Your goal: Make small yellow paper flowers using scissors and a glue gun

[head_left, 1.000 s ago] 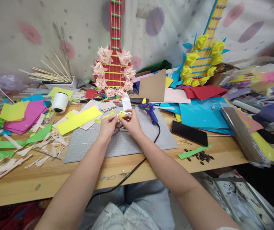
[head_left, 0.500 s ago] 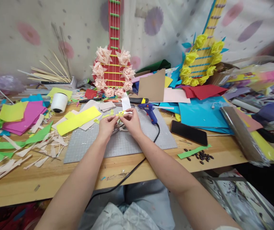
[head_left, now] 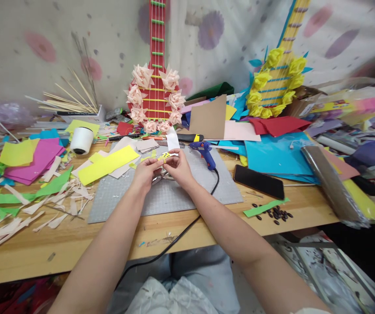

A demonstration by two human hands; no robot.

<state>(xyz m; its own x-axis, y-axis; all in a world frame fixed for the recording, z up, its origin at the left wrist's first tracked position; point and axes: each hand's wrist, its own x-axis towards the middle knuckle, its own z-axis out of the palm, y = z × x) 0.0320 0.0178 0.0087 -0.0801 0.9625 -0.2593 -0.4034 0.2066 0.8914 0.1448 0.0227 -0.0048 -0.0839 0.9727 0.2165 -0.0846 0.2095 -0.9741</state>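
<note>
Above the grey cutting mat (head_left: 115, 200), both hands pinch one small yellow paper piece (head_left: 165, 155). My left hand (head_left: 144, 174) grips its near left side, fingers closed. Thumb and fingers of my right hand (head_left: 179, 168) close on its right side. Much of the piece hides behind the fingertips, so its exact shape is hard to see. Under the hands lie scissors (head_left: 167, 176), partly covered. A blue hot glue gun (head_left: 203, 153) rests to the right of my right hand. Left of my left hand lies a bright yellow paper strip (head_left: 108, 165).
A black phone (head_left: 258, 181) and dark beads (head_left: 277, 213) lie right. Paper scraps (head_left: 66, 198) cover the left side. A red paper guitar (head_left: 156, 98) and a yellow one (head_left: 277, 83) stand behind. The glue gun's cord (head_left: 187, 227) crosses the front edge.
The yellow piece has been turned slightly between the fingertips, and the fingers of both hands have shifted a little. Everything else lies as before.
</note>
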